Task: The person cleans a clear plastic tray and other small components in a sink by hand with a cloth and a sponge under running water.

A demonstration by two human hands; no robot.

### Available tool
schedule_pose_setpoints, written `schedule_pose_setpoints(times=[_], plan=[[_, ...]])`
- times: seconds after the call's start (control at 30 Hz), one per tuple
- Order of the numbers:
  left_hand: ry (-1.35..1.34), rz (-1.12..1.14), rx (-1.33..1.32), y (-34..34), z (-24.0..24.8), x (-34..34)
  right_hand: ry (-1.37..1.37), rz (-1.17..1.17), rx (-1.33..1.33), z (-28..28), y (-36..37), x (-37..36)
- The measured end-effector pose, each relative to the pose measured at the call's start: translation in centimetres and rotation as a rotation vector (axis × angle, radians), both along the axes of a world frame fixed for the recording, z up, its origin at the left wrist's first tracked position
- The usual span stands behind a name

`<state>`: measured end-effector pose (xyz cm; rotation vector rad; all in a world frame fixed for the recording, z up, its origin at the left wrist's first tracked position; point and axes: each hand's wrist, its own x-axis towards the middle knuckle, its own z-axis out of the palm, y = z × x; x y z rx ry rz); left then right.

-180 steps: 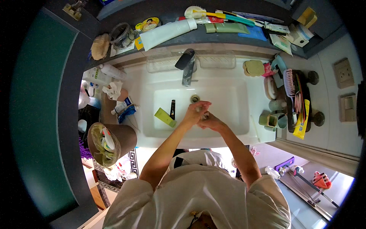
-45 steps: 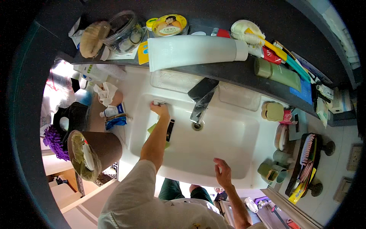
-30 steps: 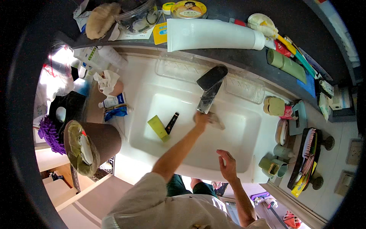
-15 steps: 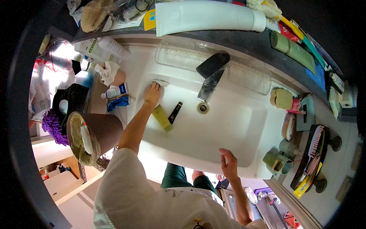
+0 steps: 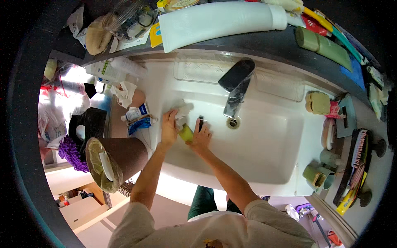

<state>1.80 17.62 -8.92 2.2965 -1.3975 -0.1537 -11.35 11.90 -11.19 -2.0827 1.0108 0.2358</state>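
Note:
My left hand (image 5: 168, 127) is in the left part of the white sink (image 5: 256, 153), fingers closed on a small, blurred white cloth (image 5: 183, 110). Close beside it, my right hand (image 5: 201, 138) bends over two small tubes lying in the basin. The green tube (image 5: 185, 133) slants between my hands, its lower end by my right thumb. Of the black tube (image 5: 201, 120), only the upper end shows above my right fingers; the rest is covered. My right fingers and thumb seem to grip both tubes.
A black-topped faucet (image 5: 237, 84) rises behind the drain (image 5: 233, 123). Left of the sink stand a brown bin (image 5: 128, 159) and a blue-white tube (image 5: 138, 113). Green cups (image 5: 312, 175) and a hairbrush (image 5: 359, 151) are at right. A large white tube (image 5: 219, 22) lies on the back shelf.
My right hand has come from the sink's front edge onto the tubes. The black tube sits closer to the green one. My left hand has drawn nearer with the cloth. The view has shifted.

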Motion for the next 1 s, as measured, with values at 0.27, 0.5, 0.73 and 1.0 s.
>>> schedule_pose_setpoints(times=[0.27, 0.5, 0.73, 1.0], plan=[[0.177, 0.108, -0.18, 2.9, 1.6, -2.6, 0.044, 0.392, -0.165, -7.9, 2.9, 0.1], [0.243, 0.28, 0.074, 4.5, -10.1, -3.5, -0.298, -0.169, 0.246, -0.3, -3.3, -13.9], [-0.014, 0.029, 0.131, -2.2, -10.6, -12.0, -1.003, -0.869, 1.119, 6.9, -8.3, -20.4], [0.976, 0.194, -0.105, -2.3, -4.6, -14.0, -1.248, -0.911, 1.58, 8.6, -9.4, -19.3]])
